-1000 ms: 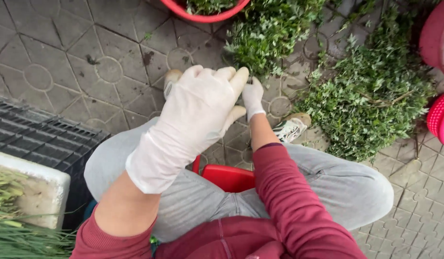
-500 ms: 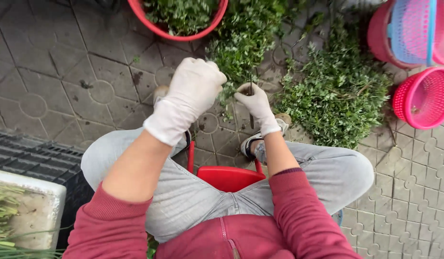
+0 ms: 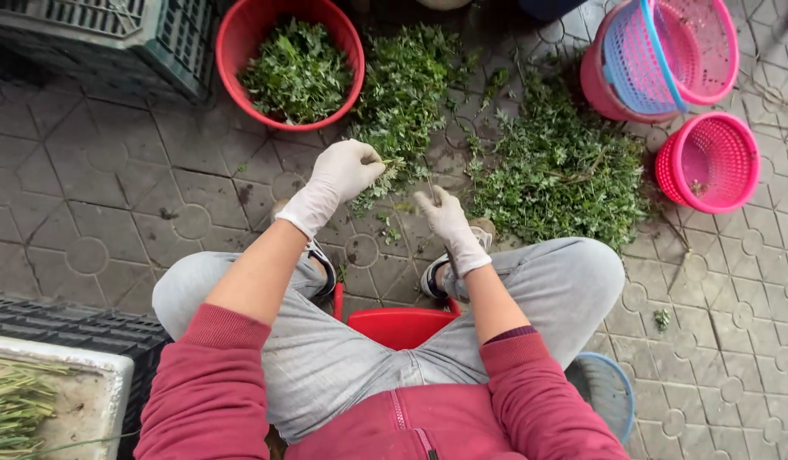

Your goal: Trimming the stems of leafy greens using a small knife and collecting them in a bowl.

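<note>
Both gloved hands are dropping lower than before: left hand [image 3: 347, 170] pinching a leafy green sprig [image 3: 392, 161], right hand [image 3: 445, 217] closed on a thin stem [image 3: 430, 189]; round red plastic tub [image 3: 241, 43] part-filled, loose green herb piles [image 3: 564, 170] remaining on the paving.

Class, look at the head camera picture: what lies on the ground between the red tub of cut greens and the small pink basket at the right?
In the head view, between the red tub and the small pink basket lie two loose heaps of green herbs on the grey paving.

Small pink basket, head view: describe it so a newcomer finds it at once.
Start at the stacked baskets in the top right corner. Just below them, on the paving beside the right-hand pile of greens, lies the small pink basket. It sits alone, tipped on its side, nearly empty.
</note>
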